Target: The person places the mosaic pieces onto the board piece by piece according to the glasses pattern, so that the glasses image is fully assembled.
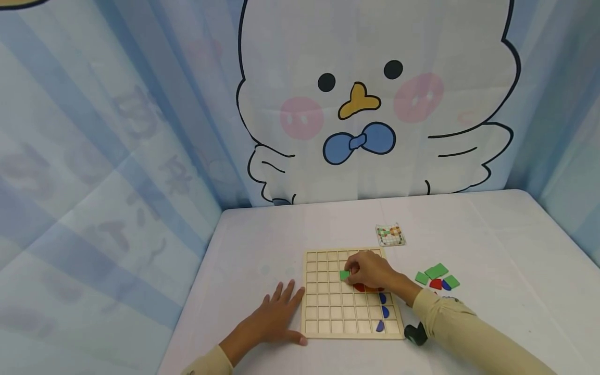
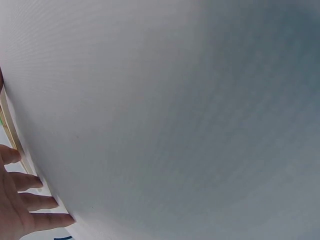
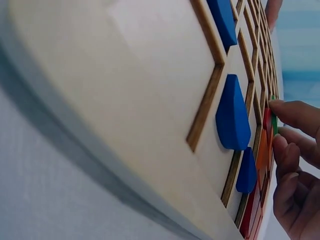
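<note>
A wooden grid board lies on the white table. My right hand is over its upper part, thumb and fingertips pinching a green square tile at one of the cells. Partly hidden under that hand are red and orange pieces. Down the board's right side sit several blue half-round pieces; in the right wrist view one blue piece shows up close. My left hand rests beside the board's left edge, fingers spread and straight, fingertips right at the rim.
Behind the board lies a small printed card with a coloured grid pattern. To the right are loose green tiles, a red piece and a blue piece. A dark object shows below the right forearm. Printed curtains stand behind and at the sides.
</note>
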Motion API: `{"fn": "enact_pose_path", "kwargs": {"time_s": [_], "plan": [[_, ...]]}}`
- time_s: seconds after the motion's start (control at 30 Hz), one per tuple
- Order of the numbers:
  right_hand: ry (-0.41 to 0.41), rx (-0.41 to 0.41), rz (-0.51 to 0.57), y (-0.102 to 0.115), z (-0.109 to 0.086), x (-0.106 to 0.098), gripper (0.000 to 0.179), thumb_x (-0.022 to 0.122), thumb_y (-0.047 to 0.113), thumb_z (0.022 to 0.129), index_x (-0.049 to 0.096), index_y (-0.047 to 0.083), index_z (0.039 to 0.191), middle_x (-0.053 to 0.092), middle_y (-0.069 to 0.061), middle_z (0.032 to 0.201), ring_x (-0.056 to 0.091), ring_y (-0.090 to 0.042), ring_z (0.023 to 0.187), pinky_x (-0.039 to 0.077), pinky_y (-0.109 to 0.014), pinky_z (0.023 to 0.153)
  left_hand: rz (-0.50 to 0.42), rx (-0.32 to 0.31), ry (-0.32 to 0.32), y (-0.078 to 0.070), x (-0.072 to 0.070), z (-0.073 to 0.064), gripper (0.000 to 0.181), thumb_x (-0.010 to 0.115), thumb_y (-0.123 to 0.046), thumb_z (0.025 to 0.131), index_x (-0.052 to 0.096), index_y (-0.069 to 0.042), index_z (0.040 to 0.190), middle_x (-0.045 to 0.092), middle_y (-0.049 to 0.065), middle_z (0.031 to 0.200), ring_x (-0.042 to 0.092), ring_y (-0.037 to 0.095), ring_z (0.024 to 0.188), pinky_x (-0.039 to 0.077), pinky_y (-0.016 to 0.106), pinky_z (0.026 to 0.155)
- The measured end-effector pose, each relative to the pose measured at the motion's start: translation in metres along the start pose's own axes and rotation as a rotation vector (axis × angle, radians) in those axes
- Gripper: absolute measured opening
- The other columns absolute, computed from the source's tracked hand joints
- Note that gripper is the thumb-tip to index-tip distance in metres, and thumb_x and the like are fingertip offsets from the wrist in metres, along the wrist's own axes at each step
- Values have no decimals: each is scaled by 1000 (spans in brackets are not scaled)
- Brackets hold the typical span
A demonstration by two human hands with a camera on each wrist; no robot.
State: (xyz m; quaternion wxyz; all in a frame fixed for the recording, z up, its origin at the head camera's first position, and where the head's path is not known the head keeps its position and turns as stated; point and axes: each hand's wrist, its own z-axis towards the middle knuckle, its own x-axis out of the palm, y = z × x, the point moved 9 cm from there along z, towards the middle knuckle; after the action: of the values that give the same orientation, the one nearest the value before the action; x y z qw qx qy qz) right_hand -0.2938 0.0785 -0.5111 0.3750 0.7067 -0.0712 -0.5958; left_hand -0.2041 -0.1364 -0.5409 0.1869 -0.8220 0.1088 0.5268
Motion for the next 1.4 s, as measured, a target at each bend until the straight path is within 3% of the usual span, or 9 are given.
{"fn": "enact_pose_path", "kwargs": {"time_s": [0.43, 0.6, 0.77, 0.93, 1.07, 1.23, 1.4], "plan": [[-2, -7, 19, -1, -1, 0, 20, 86, 24, 79, 76, 14, 93, 62, 9, 76, 53, -6, 71, 45, -28, 64, 11, -7, 8, -1, -1, -1, 119, 68, -80, 69, 24, -19, 161, 16, 18, 168, 17, 48, 151, 32, 70, 110], [25, -87, 45, 2, -1, -1, 23, 82, 24, 83, 74, 11, 100, 63, 11, 77, 55, -3, 71, 48, -27, 68, 9, -15, 6, -1, -1, -1, 118, 69, -79, 68, 25, -20, 161, 17, 18, 167, 18, 48, 151, 32, 69, 110], [98, -147, 169, -7, -8, -6, 25, 73, 26, 93, 72, 9, 113, 68, 7, 92, 57, -5, 80, 50, -25, 74, 12, -18, 2, -1, -1, -2, 118, 70, -79, 68, 25, -20, 160, 17, 18, 167, 18, 48, 151, 32, 69, 110], [113, -97, 211, -35, -21, -26, 28, 68, 33, 97, 72, 12, 114, 68, 3, 102, 56, -8, 76, 51, -25, 64, 13, -21, 0, -1, -1, -1, 118, 70, -79, 68, 26, -20, 160, 17, 17, 167, 18, 48, 151, 33, 69, 110], [99, 12, 231, -66, -36, -47, 30, 67, 36, 97, 72, 10, 113, 68, -2, 100, 57, -13, 67, 52, -27, 57, 7, -22, 4, -2, 0, -2, 118, 69, -80, 68, 25, -21, 160, 17, 17, 168, 18, 48, 152, 32, 69, 111], [48, 122, 163, -109, -59, -74, 30, 70, 37, 94, 74, 12, 110, 69, -1, 101, 57, -16, 79, 54, -24, 67, 5, -16, 3, -2, -1, -2, 118, 69, -80, 68, 25, -21, 160, 17, 18, 168, 18, 48, 151, 32, 70, 110], [-21, 155, 60, -142, -83, -97, 31, 76, 34, 90, 74, 11, 111, 71, -4, 104, 60, -21, 93, 54, -28, 74, 4, -7, 1, -3, -2, -3, 117, 69, -79, 69, 25, -19, 160, 16, 18, 167, 18, 49, 151, 32, 70, 110]]}}
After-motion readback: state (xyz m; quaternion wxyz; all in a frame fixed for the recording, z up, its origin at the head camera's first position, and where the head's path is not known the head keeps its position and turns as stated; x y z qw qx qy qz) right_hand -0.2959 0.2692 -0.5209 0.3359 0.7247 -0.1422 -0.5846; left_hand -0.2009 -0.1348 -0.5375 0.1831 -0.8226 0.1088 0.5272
